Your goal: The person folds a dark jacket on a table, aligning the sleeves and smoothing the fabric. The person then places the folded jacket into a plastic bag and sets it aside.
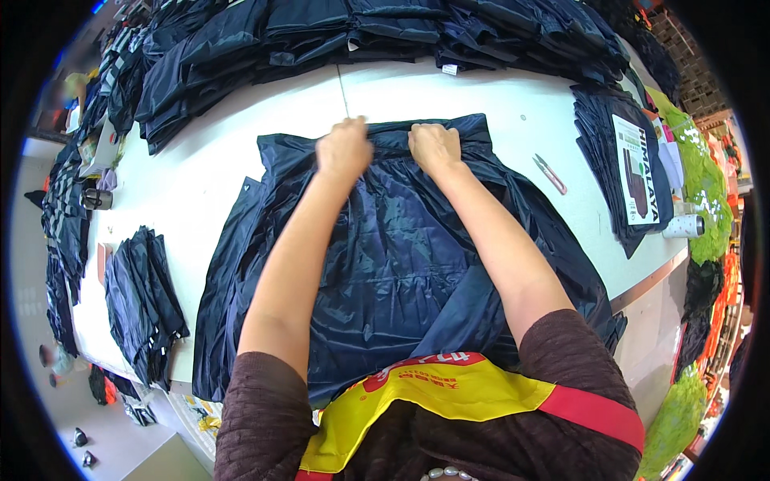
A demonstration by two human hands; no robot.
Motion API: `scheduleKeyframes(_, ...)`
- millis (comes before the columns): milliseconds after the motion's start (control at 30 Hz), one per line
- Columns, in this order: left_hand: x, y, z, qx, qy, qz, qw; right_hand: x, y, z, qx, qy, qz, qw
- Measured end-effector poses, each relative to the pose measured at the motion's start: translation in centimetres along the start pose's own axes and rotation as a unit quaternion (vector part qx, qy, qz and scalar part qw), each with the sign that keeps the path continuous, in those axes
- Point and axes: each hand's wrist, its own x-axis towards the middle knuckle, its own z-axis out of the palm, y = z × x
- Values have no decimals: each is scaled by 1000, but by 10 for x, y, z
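Note:
A shiny dark navy jacket [385,232] lies spread over the white table, its collar end away from me and its lower part close to my apron. Both of my arms reach over it. My left hand [345,151], slightly blurred, is closed on the jacket's far edge, left of the middle. Fingers curled, my right hand [435,150] grips the same edge a little to the right. Cloth runs between the two hands, and folds bunch below them. To the right of the jacket lie small thread snips [550,174] with a pinkish handle, touched by neither hand.
Folded dark garments [353,32] line the table's far side. At the right stand a stack of dark pieces [601,152] with a printed package [635,170] and a white cylinder [683,226]. Another dark bundle [144,305] lies left. Bright green material [690,152] hangs beyond the right edge.

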Motion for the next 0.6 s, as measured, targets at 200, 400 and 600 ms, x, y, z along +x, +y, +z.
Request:
scheduleKeyframes(200,-1,37,53,-302,86,76,946,16,-6,-23,17,-96,66,993)
scheduleKeyframes(400,0,47,58,-281,69,43,956,56,2,-24,-143,-108,15,984)
scheduleKeyframes(600,1,59,65,-169,119,55,977,59,17,-55,-141,-252,45,956)
